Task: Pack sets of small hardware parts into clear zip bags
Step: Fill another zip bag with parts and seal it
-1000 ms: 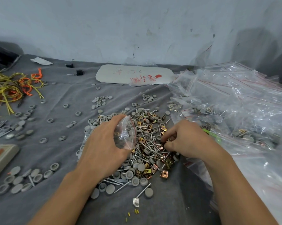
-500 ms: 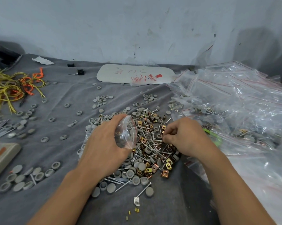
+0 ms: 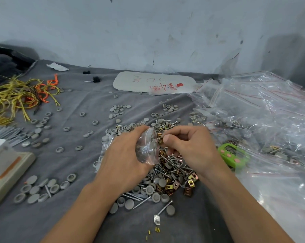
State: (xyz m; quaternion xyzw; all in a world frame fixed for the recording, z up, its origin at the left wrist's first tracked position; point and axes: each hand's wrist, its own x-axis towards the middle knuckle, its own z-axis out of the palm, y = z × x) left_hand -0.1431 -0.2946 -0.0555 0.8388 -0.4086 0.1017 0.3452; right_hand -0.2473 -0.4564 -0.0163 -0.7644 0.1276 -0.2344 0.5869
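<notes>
**Head view: clip brought to the bag mouth**

Your left hand (image 3: 123, 160) is closed around a small clear zip bag (image 3: 147, 148), mouth turned toward the right. Your right hand (image 3: 188, 148) has come up off the parts pile (image 3: 165, 171) since a second ago and now pinches a brass clip (image 3: 160, 140) at the bag's opening. Reading: one pick is done and the insert is under way. Screws, grey caps and clips lie heaped mid-tabletop (image 3: 78, 102); the filled bags (image 3: 262, 111) sit along the right edge. How many parts the bag already holds cannot be read.
</notes>
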